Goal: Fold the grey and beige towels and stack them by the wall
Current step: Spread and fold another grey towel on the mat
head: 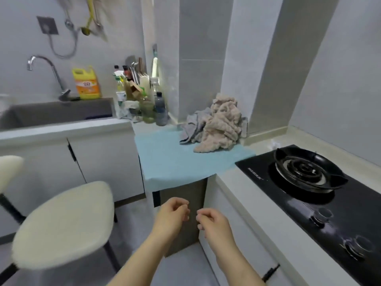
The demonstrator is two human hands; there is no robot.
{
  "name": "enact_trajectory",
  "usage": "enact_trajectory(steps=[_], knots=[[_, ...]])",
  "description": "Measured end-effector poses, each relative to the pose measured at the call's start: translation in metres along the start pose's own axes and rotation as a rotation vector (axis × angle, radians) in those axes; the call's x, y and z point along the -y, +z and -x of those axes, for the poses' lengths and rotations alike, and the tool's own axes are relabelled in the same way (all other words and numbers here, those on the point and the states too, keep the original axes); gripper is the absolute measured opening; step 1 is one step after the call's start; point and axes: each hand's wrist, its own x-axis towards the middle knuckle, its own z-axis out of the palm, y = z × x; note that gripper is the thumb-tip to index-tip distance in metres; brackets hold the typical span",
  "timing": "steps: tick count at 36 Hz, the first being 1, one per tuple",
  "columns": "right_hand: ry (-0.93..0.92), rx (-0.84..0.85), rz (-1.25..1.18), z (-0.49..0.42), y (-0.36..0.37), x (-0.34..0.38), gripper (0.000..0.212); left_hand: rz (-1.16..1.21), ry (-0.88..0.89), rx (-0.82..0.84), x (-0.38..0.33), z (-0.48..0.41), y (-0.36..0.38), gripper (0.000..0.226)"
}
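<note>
A crumpled beige towel (222, 124) lies heaped against the tiled wall corner, on a light blue cloth (175, 159) that covers the counter. A grey towel (193, 125) is bunched up beside it on the left, partly under the beige one. Both hands hang in front of the counter, well below and short of the towels. My left hand (172, 216) and my right hand (212, 222) are close together, fingers loosely curled, nothing in either.
A black gas hob (313, 182) fills the counter on the right. Bottles and a knife block (142, 96) crowd the corner left of the towels, beside the sink (55, 114) and tap. A white cushioned stool (64, 226) stands at the lower left.
</note>
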Motion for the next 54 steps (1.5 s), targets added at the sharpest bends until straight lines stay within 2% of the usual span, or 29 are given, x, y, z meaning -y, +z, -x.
enact_trajectory(steps=[7, 15, 25, 31, 35, 37, 40, 42, 46, 49, 54], knots=[[0.019, 0.031, 0.021, -0.064, 0.049, 0.02, 0.013, 0.009, -0.042, -0.036, 0.004, -0.067, -0.051, 0.014], [0.002, 0.007, 0.008, -0.184, 0.092, 0.053, 0.014, -0.035, -0.048, -0.048, -0.01, -0.182, -0.079, 0.014], [0.011, -0.155, 0.028, -0.324, 0.116, 0.098, 0.014, -0.091, -0.006, 0.015, -0.054, -0.333, -0.104, 0.015], [0.02, -0.314, 0.043, -0.381, 0.121, 0.105, 0.019, -0.283, 0.089, 0.113, -0.064, -0.41, -0.102, 0.018], [0.028, -0.442, 0.111, -0.413, 0.125, 0.099, 0.039, -0.546, 0.339, 0.218, -0.07, -0.468, -0.09, 0.02], [0.045, -0.517, 0.158, -0.427, 0.128, 0.096, 0.048, -0.712, 0.543, 0.323, -0.072, -0.499, -0.081, 0.032], [0.165, -0.623, 0.23, -0.444, 0.136, 0.096, 0.06, -0.904, 0.896, 0.486, -0.068, -0.545, -0.066, 0.052], [0.233, -0.692, 0.296, -0.452, 0.142, 0.097, 0.062, -0.994, 1.052, 0.546, -0.063, -0.57, -0.055, 0.061], [0.29, -0.828, 0.385, -0.462, 0.154, 0.095, 0.047, -1.015, 1.295, 0.529, -0.054, -0.595, -0.042, 0.057], [0.186, -0.984, 0.425, -0.466, 0.164, 0.083, 0.023, -0.944, 1.403, 0.481, -0.042, -0.607, -0.042, 0.049], [-0.055, -1.164, 0.538, -0.47, 0.169, 0.071, 0.011, -0.764, 1.648, 0.429, -0.022, -0.624, -0.049, 0.021]])
